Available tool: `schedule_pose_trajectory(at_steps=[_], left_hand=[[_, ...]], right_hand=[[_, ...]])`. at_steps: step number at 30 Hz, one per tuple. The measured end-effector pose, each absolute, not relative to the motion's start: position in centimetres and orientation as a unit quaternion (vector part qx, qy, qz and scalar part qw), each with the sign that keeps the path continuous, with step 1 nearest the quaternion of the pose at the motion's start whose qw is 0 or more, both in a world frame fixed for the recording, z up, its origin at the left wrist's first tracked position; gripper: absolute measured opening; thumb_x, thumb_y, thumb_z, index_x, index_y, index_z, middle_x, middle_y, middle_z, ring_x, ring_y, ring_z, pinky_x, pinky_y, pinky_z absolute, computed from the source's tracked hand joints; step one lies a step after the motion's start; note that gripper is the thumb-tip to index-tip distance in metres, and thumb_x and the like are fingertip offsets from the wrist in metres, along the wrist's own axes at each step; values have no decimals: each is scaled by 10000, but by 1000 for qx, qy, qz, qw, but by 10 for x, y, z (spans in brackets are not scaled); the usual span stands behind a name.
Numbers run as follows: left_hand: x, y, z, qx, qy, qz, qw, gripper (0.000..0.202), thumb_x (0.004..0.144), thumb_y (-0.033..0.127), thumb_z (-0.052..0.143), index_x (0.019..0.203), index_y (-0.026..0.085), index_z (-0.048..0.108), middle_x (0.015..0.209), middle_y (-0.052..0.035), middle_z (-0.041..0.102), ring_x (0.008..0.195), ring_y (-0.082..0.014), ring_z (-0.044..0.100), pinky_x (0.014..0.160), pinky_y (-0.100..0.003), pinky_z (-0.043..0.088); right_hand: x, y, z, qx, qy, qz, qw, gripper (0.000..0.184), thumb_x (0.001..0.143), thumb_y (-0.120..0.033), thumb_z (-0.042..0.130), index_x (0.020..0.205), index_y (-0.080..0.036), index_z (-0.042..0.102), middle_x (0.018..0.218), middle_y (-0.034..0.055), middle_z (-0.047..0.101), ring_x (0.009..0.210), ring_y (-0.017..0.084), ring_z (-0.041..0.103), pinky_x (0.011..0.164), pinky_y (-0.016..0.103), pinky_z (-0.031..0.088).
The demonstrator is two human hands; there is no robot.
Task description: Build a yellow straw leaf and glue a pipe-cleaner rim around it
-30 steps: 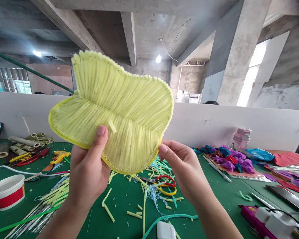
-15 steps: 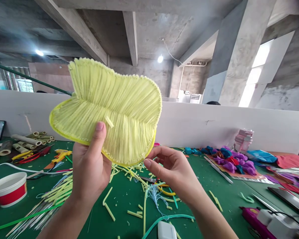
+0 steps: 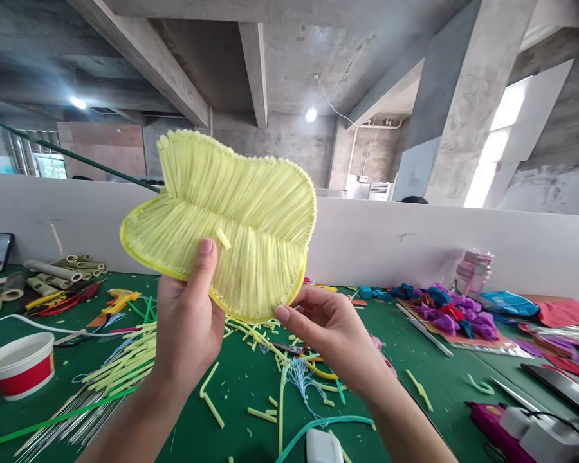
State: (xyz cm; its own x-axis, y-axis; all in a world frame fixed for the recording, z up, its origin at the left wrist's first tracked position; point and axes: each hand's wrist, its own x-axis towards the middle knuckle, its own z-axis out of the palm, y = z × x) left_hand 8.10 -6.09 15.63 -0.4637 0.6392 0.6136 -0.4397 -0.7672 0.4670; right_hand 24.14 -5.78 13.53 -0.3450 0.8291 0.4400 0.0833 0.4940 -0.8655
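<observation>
A yellow-green craft leaf (image 3: pixel 251 193) with a ribbed surface and a wavy, beaded-looking edge is held up above the table. A long dark green stem (image 3: pixel 96 163) runs from its left end. My left hand (image 3: pixel 193 315) grips the leaf's lower edge, thumb on the front face and fingers behind. A short pale strip (image 3: pixel 223 239) lies against the face, just beside that thumb. At the lower right edge, my right hand (image 3: pixel 335 331) pinches the rim between thumb and fingers; its other fingers are curled.
On the green table (image 3: pixel 241 437) lie cut yellow strips (image 3: pixel 125 360), a glue gun (image 3: pixel 118 305), pliers (image 3: pixel 72 299), bamboo pieces (image 3: pixel 62 270) and scissors (image 3: pixel 289 348). A paper cup (image 3: pixel 19 366) stands left, a power strip (image 3: pixel 502 427) right. Behind rises a white partition (image 3: pixel 390 244).
The leaf and my left hand have shifted right, the leaf's upper part dropping a little. My right hand stays nearly in place at the lower right rim.
</observation>
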Motion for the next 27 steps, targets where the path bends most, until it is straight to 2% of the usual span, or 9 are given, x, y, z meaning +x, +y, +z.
schedule_pose_trajectory(at_steps=[5, 9, 14, 17, 19, 22, 24, 27], left_hand=[[82, -56, 154, 410, 130, 846, 315, 249, 861, 223, 689, 1097, 299, 716, 1209, -10, 708, 1200, -228, 614, 964, -332, 551], [82, -53, 153, 411, 135, 848, 306, 218, 864, 252, 690, 1078, 285, 716, 1225, -17, 697, 1210, -229, 603, 962, -333, 546], [85, -51, 151, 416, 139, 841, 318, 355, 862, 337, 700, 1207, 262, 667, 1255, -51, 679, 1223, -231, 588, 987, -321, 520], [80, -50, 153, 447, 125, 813, 351, 418, 877, 334, 679, 1283, 254, 621, 1249, -76, 680, 1241, -243, 575, 973, -320, 526], [73, -51, 155, 470, 114, 786, 385, 440, 897, 334, 649, 1323, 241, 590, 1241, -93, 683, 1219, -256, 593, 924, -318, 554], [65, -49, 157, 486, 123, 763, 408, 481, 891, 352, 654, 1348, 228, 570, 1201, -103, 704, 1089, -267, 672, 790, -302, 602], [65, -47, 156, 482, 128, 771, 396, 515, 872, 352, 682, 1361, 250, 555, 1200, -94, 708, 1035, -260, 697, 750, -292, 609], [73, -44, 153, 475, 112, 779, 394, 512, 882, 351, 673, 1372, 298, 533, 1238, -70, 694, 1093, -252, 677, 808, -312, 605]], right_hand=[[241, -57, 135, -321, -703, 414, 481, 277, 772, -469, 744, 833, -201, 705, 809, 35, 668, 729, 157, 583, 663, 281, 458], [235, -57, 133, -295, -702, 459, 458, 309, 724, -479, 784, 854, -204, 732, 830, 37, 692, 770, 169, 614, 692, 285, 474], [229, -54, 130, -300, -673, 468, 488, 309, 741, -497, 766, 819, -200, 727, 752, 19, 667, 724, 156, 599, 638, 275, 453], [232, -51, 133, -321, -662, 447, 509, 312, 743, -499, 765, 773, -191, 720, 712, 12, 649, 663, 129, 559, 604, 262, 425], [236, -50, 136, -328, -659, 426, 526, 313, 744, -497, 763, 723, -190, 709, 687, 8, 633, 644, 117, 539, 609, 258, 420], [243, -49, 140, -326, -647, 416, 550, 295, 750, -487, 759, 711, -199, 710, 689, 8, 636, 654, 115, 545, 639, 259, 432], [244, -49, 141, -317, -638, 423, 560, 276, 747, -484, 761, 745, -210, 726, 699, 10, 648, 662, 120, 552, 655, 263, 442], [241, -49, 138, -305, -638, 441, 552, 278, 716, -479, 787, 792, -216, 744, 756, 25, 684, 698, 137, 570, 680, 272, 458]])
